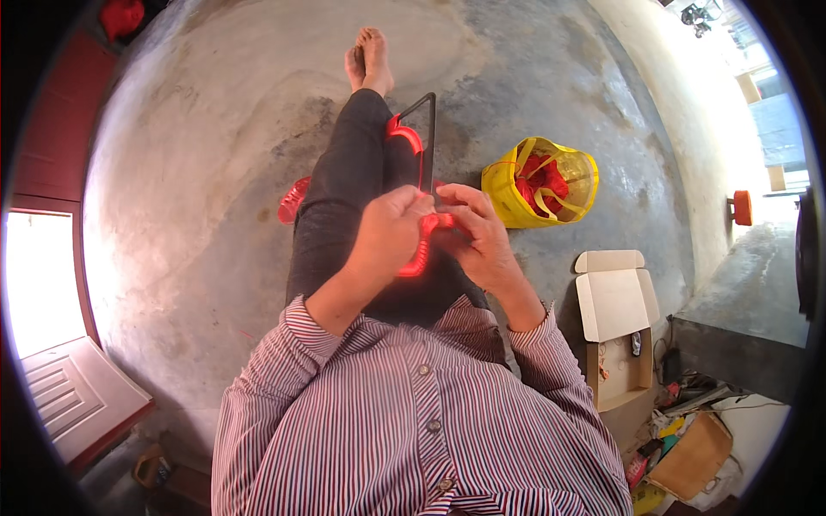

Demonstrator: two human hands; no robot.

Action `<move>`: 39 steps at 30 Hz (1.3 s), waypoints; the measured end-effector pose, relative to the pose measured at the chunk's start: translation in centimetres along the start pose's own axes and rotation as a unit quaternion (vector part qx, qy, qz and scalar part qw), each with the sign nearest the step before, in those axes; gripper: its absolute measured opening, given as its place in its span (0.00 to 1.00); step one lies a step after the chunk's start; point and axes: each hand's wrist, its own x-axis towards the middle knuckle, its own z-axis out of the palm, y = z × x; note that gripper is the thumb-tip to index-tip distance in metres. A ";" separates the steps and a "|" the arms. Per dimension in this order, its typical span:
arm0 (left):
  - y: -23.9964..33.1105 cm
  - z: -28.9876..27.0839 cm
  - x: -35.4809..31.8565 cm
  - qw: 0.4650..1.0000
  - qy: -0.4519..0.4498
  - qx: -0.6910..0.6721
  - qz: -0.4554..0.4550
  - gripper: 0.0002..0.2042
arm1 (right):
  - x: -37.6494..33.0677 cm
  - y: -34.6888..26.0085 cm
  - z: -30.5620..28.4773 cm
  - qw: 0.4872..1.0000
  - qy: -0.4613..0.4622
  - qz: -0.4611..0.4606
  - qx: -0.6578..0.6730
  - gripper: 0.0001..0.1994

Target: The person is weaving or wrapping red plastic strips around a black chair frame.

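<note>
A hacksaw [433, 129] with a black frame and red grips lies lengthwise over my dark-trousered legs. Its curved red front grip points toward my foot, and the ribbed red handle [416, 261] is nearest my body. My left hand [387, 236] is closed, its thumb and fingers pinching where the frame meets the handle. Opposite it, my right hand [478, 236] has its fingers bent around the same spot from the right. The fingers hide much of that joint, and whether a small part is between them I cannot make out.
To the right stands a yellow bag [501, 196] with red material inside. An open cardboard box [613, 305] holds small items; beyond it is a pile of scraps and cardboard [693, 456]. A red item [293, 201] lies left of my legs. An orange stool [741, 207] is by the wall.
</note>
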 end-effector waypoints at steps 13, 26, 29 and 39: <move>-2.7 -0.1 1.5 0.956 0.007 -0.112 -0.270 0.05 | -7.6 -7.4 -13.7 0.807 0.089 0.091 0.577 0.11; 0.1 1.5 -3.3 0.979 -0.107 0.140 0.103 0.10 | -6.3 -2.2 -3.1 0.772 0.003 0.405 0.490 0.16; 0.8 1.5 -3.3 0.965 -0.189 -0.169 -0.066 0.07 | -4.9 -3.1 -0.3 0.670 -0.132 0.355 0.639 0.16; -1.0 -5.8 1.9 0.778 -0.020 0.533 0.332 0.09 | 0.3 3.9 -1.6 0.855 -0.035 0.346 0.385 0.12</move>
